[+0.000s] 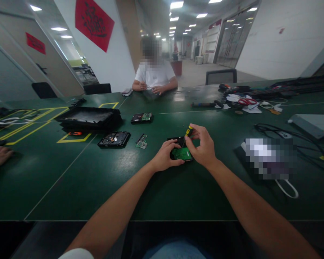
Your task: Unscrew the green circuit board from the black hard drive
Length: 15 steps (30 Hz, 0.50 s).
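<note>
A hard drive [183, 154] lies on the green table in front of me, its green circuit board facing up. My left hand [167, 155] grips its left side, thumb along the near edge and fingers over the far part. In my right hand [203, 144] is a screwdriver [189, 131] with a yellow and black handle, pinched near the top. The shaft points down at the drive; its tip is too small to make out. Left of the drive rest loose green circuit boards [142, 141] and an opened hard drive [114, 139]. Another hard drive [142, 118] sits farther back.
A black tray [90, 118] stands at the left, with an orange-handled tool [75, 133] by it. On the right are a white-strapped pouch [268, 158], black cables and a grey box [313, 126]. Tools and papers lie at back right. A person [155, 75] sits opposite; another person's hand [0, 155] shows far left.
</note>
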Each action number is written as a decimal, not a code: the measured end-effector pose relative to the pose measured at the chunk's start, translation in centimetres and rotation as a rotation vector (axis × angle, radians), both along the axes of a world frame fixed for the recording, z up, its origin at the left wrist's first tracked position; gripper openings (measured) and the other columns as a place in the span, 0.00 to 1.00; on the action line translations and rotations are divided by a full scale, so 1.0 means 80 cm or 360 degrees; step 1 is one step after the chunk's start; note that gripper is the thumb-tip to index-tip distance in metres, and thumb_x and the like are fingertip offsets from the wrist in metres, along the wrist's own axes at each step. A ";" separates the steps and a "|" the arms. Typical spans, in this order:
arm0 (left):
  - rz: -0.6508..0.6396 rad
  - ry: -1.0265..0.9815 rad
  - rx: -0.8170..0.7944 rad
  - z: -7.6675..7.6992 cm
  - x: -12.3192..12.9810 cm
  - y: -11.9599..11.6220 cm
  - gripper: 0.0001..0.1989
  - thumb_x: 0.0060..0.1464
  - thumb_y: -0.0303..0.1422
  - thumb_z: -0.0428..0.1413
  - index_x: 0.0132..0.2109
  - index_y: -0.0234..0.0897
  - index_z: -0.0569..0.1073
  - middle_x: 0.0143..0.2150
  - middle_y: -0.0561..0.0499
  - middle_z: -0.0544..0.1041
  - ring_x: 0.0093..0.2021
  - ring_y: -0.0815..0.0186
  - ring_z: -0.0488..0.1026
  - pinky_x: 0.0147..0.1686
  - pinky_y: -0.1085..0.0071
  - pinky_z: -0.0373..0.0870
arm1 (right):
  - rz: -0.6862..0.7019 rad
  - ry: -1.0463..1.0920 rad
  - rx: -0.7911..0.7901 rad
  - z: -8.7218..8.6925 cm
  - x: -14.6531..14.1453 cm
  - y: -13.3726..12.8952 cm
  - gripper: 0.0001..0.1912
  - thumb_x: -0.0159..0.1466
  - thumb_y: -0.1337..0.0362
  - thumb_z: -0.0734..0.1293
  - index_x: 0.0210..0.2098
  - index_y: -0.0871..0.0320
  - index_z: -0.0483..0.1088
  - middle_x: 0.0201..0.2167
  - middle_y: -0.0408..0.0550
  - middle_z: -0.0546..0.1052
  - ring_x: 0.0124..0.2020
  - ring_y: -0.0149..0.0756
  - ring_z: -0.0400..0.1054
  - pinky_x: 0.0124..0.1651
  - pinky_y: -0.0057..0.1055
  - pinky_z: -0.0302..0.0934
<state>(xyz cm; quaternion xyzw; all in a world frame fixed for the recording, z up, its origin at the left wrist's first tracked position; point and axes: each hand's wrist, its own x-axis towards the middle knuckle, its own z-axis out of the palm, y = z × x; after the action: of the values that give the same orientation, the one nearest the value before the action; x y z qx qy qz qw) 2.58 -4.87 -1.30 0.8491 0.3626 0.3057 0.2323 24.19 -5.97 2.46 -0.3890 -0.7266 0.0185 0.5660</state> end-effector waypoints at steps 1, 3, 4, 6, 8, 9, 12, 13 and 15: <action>0.0006 0.0004 -0.0007 0.000 0.000 0.000 0.33 0.47 0.42 0.73 0.59 0.42 0.74 0.70 0.38 0.66 0.73 0.45 0.59 0.71 0.43 0.57 | 0.0000 0.0012 -0.0008 0.000 -0.001 0.000 0.27 0.70 0.63 0.69 0.66 0.47 0.63 0.57 0.54 0.74 0.45 0.43 0.77 0.46 0.44 0.79; 0.0013 0.0004 -0.0016 0.001 0.000 0.000 0.33 0.47 0.42 0.73 0.59 0.42 0.74 0.71 0.38 0.66 0.73 0.44 0.59 0.71 0.43 0.57 | -0.0005 0.0036 -0.0025 -0.001 -0.002 -0.001 0.28 0.70 0.63 0.68 0.67 0.47 0.62 0.58 0.54 0.74 0.46 0.43 0.78 0.47 0.45 0.79; 0.0012 0.0004 -0.0019 0.001 -0.001 0.000 0.33 0.47 0.42 0.73 0.59 0.43 0.74 0.71 0.38 0.66 0.73 0.44 0.59 0.71 0.43 0.57 | -0.0009 0.0045 -0.0028 -0.001 -0.002 -0.001 0.28 0.70 0.63 0.68 0.67 0.47 0.61 0.58 0.54 0.74 0.45 0.43 0.78 0.47 0.45 0.79; 0.0005 0.0005 -0.0018 0.002 -0.001 -0.001 0.33 0.47 0.42 0.73 0.59 0.42 0.74 0.71 0.38 0.66 0.73 0.45 0.59 0.71 0.43 0.57 | -0.0011 0.0044 -0.0020 -0.001 -0.002 0.000 0.28 0.69 0.63 0.69 0.67 0.47 0.62 0.57 0.53 0.74 0.45 0.43 0.78 0.46 0.44 0.79; -0.0006 0.0010 -0.0011 0.002 -0.001 0.000 0.33 0.48 0.42 0.73 0.59 0.42 0.74 0.71 0.38 0.66 0.73 0.45 0.59 0.71 0.43 0.57 | -0.0013 0.0016 0.0008 0.000 -0.001 0.001 0.28 0.69 0.63 0.69 0.66 0.47 0.63 0.55 0.53 0.74 0.44 0.42 0.77 0.44 0.43 0.79; -0.0010 0.0010 -0.0005 0.001 -0.001 0.000 0.33 0.48 0.42 0.73 0.59 0.42 0.74 0.71 0.38 0.66 0.73 0.45 0.59 0.71 0.43 0.57 | -0.0016 -0.0001 0.0021 0.000 -0.001 0.001 0.27 0.69 0.63 0.70 0.66 0.46 0.63 0.54 0.52 0.74 0.43 0.42 0.77 0.44 0.43 0.79; -0.0011 0.0001 0.0003 -0.001 -0.001 0.001 0.33 0.48 0.42 0.73 0.59 0.42 0.74 0.71 0.38 0.66 0.73 0.46 0.59 0.71 0.44 0.57 | -0.0029 -0.0012 0.0013 0.000 -0.001 0.000 0.27 0.68 0.63 0.70 0.65 0.47 0.64 0.54 0.53 0.75 0.43 0.42 0.77 0.44 0.44 0.79; -0.0007 -0.0001 0.0003 -0.002 -0.001 0.001 0.33 0.48 0.42 0.73 0.59 0.42 0.74 0.71 0.38 0.66 0.73 0.46 0.59 0.71 0.44 0.57 | -0.0028 0.0007 -0.0003 -0.001 -0.001 0.000 0.27 0.69 0.63 0.69 0.66 0.47 0.63 0.55 0.53 0.75 0.44 0.43 0.78 0.45 0.44 0.79; 0.0003 0.0003 0.0004 -0.003 -0.001 0.002 0.33 0.47 0.42 0.73 0.59 0.42 0.74 0.71 0.38 0.66 0.73 0.46 0.59 0.71 0.43 0.57 | -0.0022 0.0054 -0.0033 -0.002 -0.002 0.000 0.28 0.69 0.64 0.68 0.66 0.48 0.62 0.57 0.54 0.75 0.45 0.44 0.78 0.46 0.45 0.79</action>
<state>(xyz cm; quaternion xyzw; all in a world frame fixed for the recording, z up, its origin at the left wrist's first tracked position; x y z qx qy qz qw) 2.53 -4.74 -1.53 0.8494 0.3632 0.3056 0.2306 24.03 -5.96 2.30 -0.3996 -0.7139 0.0286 0.5742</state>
